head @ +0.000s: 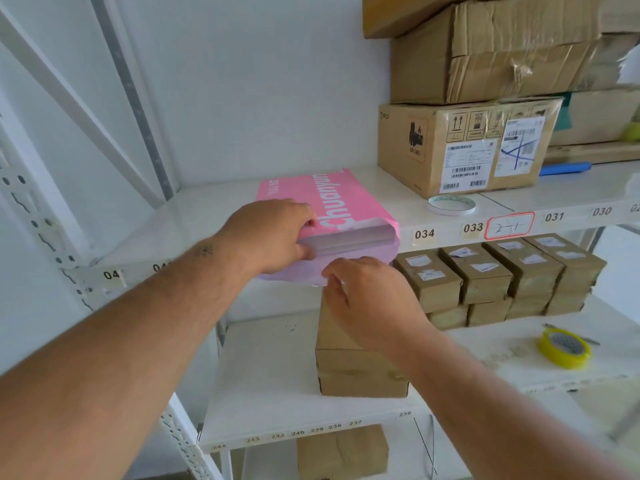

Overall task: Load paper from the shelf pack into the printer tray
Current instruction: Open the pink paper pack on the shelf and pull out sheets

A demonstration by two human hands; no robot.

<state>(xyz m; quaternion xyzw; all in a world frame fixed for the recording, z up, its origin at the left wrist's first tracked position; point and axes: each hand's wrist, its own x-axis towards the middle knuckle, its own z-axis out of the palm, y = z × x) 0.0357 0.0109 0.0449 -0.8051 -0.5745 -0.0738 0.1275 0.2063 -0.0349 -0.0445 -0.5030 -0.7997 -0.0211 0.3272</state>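
Nearest are the two bare forearms, reaching to the shelf [214, 216]. The right hand [367, 299] pinches the loose pink flap at the open end of the paper pack [332, 206]. The left hand [273, 237] grips the pack's front left corner, thumb against the exposed white sheets [349, 237]. The pack lies at the shelf edge, overhanging it. No sheets are out yet, I judge; the printer tray is not visible.

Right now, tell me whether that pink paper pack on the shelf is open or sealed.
Open. The pink paper pack has its near end undone, exposing white sheet edges, with the left hand gripping there and the right hand below.
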